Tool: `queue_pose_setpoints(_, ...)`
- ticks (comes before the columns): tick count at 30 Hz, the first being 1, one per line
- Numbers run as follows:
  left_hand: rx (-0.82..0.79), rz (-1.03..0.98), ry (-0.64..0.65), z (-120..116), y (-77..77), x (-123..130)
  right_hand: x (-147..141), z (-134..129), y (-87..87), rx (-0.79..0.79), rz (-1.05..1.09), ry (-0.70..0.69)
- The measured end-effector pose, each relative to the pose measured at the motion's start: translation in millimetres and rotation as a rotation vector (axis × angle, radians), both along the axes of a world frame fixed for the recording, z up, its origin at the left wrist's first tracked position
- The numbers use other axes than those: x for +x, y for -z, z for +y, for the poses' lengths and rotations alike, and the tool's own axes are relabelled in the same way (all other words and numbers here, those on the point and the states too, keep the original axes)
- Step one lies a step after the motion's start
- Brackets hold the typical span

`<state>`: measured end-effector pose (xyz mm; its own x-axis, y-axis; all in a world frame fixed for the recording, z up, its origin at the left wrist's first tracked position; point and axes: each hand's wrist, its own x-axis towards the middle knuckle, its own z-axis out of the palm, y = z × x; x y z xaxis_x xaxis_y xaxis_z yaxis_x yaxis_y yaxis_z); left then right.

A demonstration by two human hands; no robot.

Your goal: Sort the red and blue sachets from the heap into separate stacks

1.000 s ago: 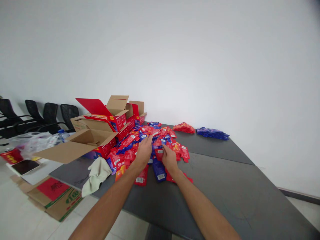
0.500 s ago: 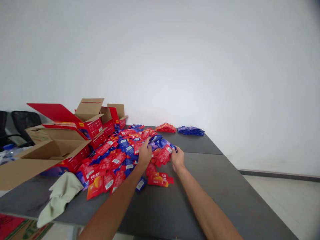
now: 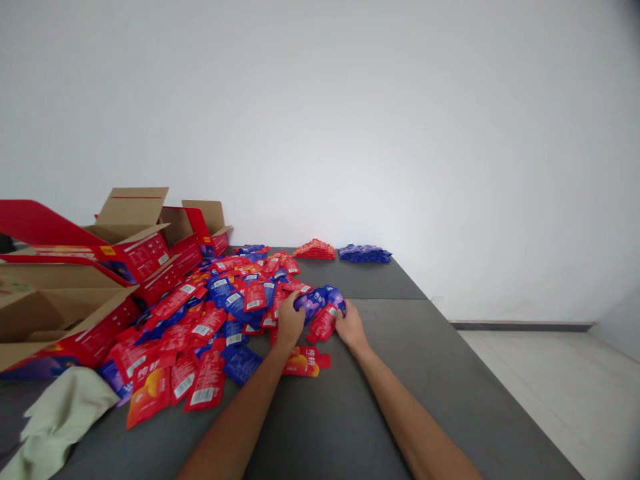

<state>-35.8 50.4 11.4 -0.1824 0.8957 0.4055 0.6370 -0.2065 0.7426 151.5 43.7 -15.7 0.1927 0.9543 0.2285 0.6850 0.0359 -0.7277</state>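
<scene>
Two blue-purple pouches lie between my hands at the right edge of a mixed heap. My left hand (image 3: 291, 321) is closed on the left end of one blue pouch (image 3: 313, 303). The fingers of my right hand (image 3: 352, 327) grip the edge of the other blue pouch (image 3: 334, 297). Just below them, close to my right fingertips, is a red pouch (image 3: 323, 324) with its white label up. Another red pouch (image 3: 303, 361), printed with orange fruit, lies flat by my left wrist. My fingertips are partly hidden behind the pouches.
The heap of red and blue pouches (image 3: 205, 329) spreads leftward over the dark table (image 3: 390, 373). Open cardboard boxes (image 3: 107, 320) stand at the left, with a pale cloth (image 3: 70, 407) in front. A red stack (image 3: 315, 250) and a blue stack (image 3: 365, 254) sit at the back.
The view has shifted to the right. My hands have lowered the blue pouches nearer the table, and these lie flatter between my hands. A blue pouch near my left forearm shows more fully.
</scene>
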Motion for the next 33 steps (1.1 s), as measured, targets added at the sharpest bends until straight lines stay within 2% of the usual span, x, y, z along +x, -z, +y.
queue_pose_setpoints(4,-0.037,0.136,-0.016,-6,11.3,3,7,-18,4.2,-0.064,-0.341,-0.042)
queue_pose_setpoints(8,-0.068,0.345,-0.074,-18,7.2,9,5,-35,4.5,-0.085,-0.449,-0.168)
queue_pose_setpoints(11,-0.034,0.476,-0.094,-27,1.9,17,0,-44,1.5,-0.066,-0.479,-0.256)
queue_pose_setpoints(13,-0.010,0.531,-0.024,-32,1.7,22,-1,-47,-0.9,-0.061,-0.477,-0.314)
queue_pose_setpoints(18,-0.018,0.644,0.284,-36,13.2,33,16,-44,-2.3,-0.044,-0.420,-0.446)
queue_pose_setpoints(20,-0.026,0.681,0.318,-35,17.5,35,26,-41,-0.9,-0.028,-0.401,-0.481)
queue_pose_setpoints(26,-0.058,0.730,0.181,-29,16.4,32,31,-45,0.1,0.006,-0.434,-0.463)
queue_pose_setpoints(33,-0.073,0.721,0.047,-28,11.9,30,19,-50,-2.6,-0.017,-0.442,-0.576)
